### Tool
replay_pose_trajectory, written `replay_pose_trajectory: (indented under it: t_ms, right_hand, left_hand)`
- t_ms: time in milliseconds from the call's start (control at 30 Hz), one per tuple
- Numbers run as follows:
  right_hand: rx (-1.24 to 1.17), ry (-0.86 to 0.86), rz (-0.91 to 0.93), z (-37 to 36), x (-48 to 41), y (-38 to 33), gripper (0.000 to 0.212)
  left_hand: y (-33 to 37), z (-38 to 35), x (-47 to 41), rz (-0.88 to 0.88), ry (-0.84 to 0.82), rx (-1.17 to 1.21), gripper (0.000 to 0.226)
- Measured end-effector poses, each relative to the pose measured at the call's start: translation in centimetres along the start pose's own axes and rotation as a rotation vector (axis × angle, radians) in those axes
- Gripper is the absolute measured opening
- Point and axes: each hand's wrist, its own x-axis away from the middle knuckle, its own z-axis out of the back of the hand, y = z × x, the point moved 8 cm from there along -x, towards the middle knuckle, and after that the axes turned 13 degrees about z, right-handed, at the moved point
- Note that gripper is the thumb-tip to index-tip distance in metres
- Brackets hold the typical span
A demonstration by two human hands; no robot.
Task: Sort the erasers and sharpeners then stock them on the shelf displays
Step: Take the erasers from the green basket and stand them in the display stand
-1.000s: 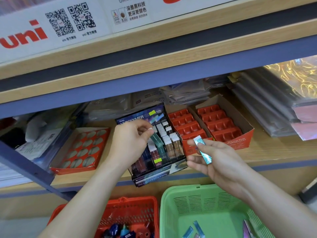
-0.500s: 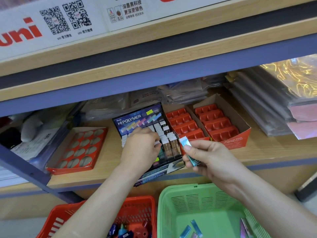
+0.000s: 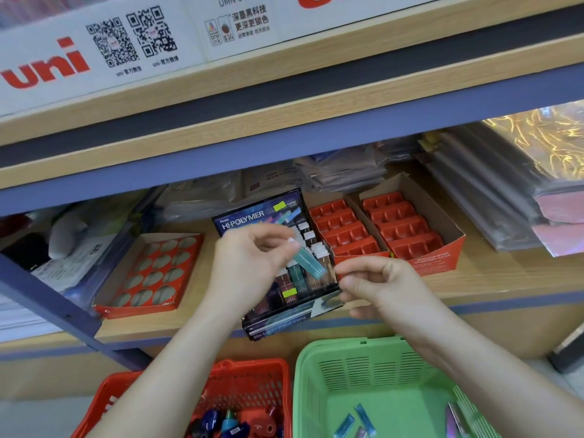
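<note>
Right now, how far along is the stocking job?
Done: the Hi-Polymer display box holds rows of erasers. In hand: the left hand pinches a teal eraser above it, right hand beside its lower end. Left: loose erasers in the green basket, sharpeners in the red basket, red trays unfilled.

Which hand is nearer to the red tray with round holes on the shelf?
Left. The left hand, pinching a teal eraser, is just right of the red tray; the right hand is farther right, in front of the orange box.
</note>
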Motion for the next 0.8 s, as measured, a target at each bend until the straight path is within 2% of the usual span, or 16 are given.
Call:
replay_pose_trajectory:
  t_ms: [100, 433, 533, 633, 733, 800]
  right_hand:
    - [0.067, 0.031, -0.006, 0.9, -0.1, 0.2, 0.019]
    - [0.122, -0.01, -0.037, 1.2, -0.3, 1.4, 0.02]
    - [0.199, -0.056, -0.047, 1.3, -0.4, 2.0, 0.022]
    - [0.414, -0.163, -0.044, 1.9, 0.0, 2.7, 0.021]
    - [0.834, -0.341, -0.006, 3.4, 1.1, 4.3, 0.018]
    - [1.116, -0.448, -0.022, 5.1, 2.2, 6.4, 0.017]
  left_hand:
    - [-0.3, 1.5, -1.3, -0.072, 0.132, -0.16, 0.008]
    - [-1.5, -3.4, -1.3, -0.388, 0.047, -0.531, 0.012]
    - [-2.0, -4.6, -1.4, -0.426, 0.058, -0.639, 0.016]
    - [-1.7, -4.3, -0.6, -0.487, 0.152, -0.693, 0.023]
    - [-1.2, -3.4, 1.7, -0.568, 0.252, -0.588, 0.021]
    - [-2.3, -4.5, 3.8, -0.596, 0.162, -0.499, 0.012]
